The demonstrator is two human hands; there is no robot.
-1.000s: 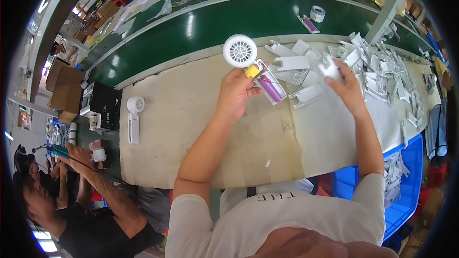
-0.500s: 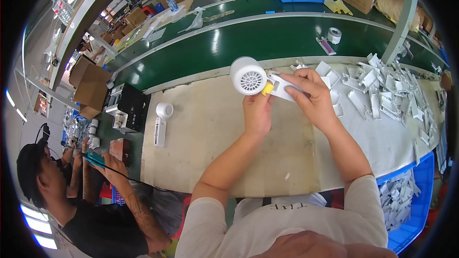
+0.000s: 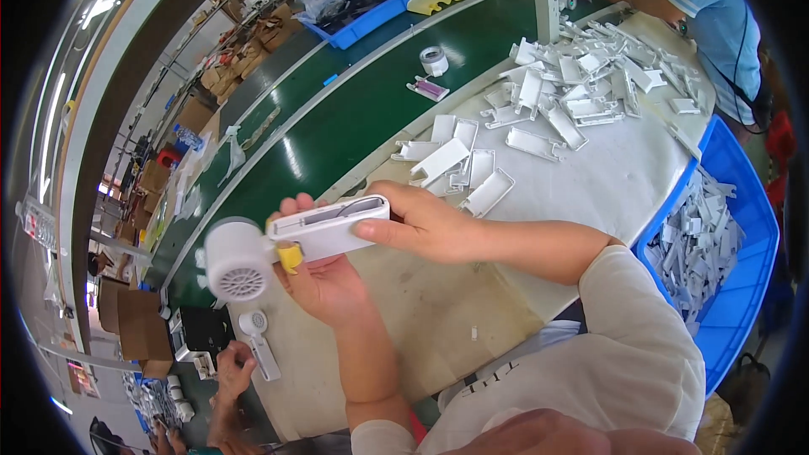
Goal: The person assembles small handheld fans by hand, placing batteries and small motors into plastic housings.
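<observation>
A white handheld fan (image 3: pixel 240 257) with a round grilled head is held in both my hands above the table. My left hand (image 3: pixel 333 282) grips it from below by the neck, its fingers showing behind the handle. A yellow wrap (image 3: pixel 291 255) sits at the thumb tip, beside the neck. My right hand (image 3: pixel 421 223) is closed round the far end of the white handle (image 3: pixel 333 234), thumb pressed on its face. Along its upper side the handle shows a long opening with something dark inside. Another white fan (image 3: pixel 259 344) lies on the table to the left.
White plastic shells (image 3: pixel 581 88) are heaped at the right, beside a blue bin (image 3: pixel 750 261) of similar parts. A green conveyor (image 3: pixel 337 143) runs behind the table, carrying a white fan head (image 3: pixel 434 61) and a purple-and-white handle part (image 3: pixel 428 89). A co-worker's hand (image 3: pixel 234 371) is near the left table edge.
My view has swung to the right. My right hand has turned the handle so its open side faces up, and the fan is now further left in view. A person in blue appears at upper right.
</observation>
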